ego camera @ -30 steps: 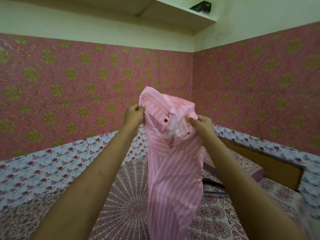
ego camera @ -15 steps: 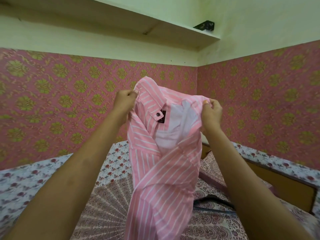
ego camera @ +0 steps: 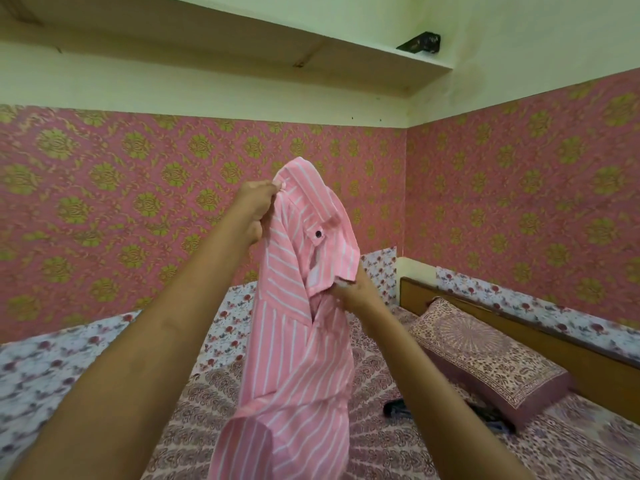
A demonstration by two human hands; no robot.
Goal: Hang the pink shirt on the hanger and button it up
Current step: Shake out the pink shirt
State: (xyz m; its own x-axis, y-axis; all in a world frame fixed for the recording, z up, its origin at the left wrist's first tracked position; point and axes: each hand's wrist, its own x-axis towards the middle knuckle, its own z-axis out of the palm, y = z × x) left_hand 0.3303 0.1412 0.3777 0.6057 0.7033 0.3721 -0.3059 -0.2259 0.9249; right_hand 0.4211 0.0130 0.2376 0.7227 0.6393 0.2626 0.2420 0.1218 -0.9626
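A pink shirt (ego camera: 294, 341) with white stripes hangs in the air in front of me, over the bed. My left hand (ego camera: 254, 209) grips it high up near the collar. Lower down, my right hand (ego camera: 353, 292) pinches a fold of the fabric at the shirt's right edge. A dark button (ego camera: 317, 233) shows on a flap near the top. A black hanger (ego camera: 398, 408) lies on the bed to the right of my right forearm, mostly hidden behind the arm and the pillow.
A patterned bedspread (ego camera: 194, 427) covers the bed below. A matching pillow (ego camera: 485, 362) lies at the right against a wooden headboard (ego camera: 519, 327). Pink floral walls stand close behind. A shelf (ego camera: 242, 46) runs overhead with a dark object (ego camera: 420, 43) on it.
My right hand has dropped from the collar level to a lower fold of the shirt. The shirt has turned and narrowed, and the view has tilted so the pillow shows.
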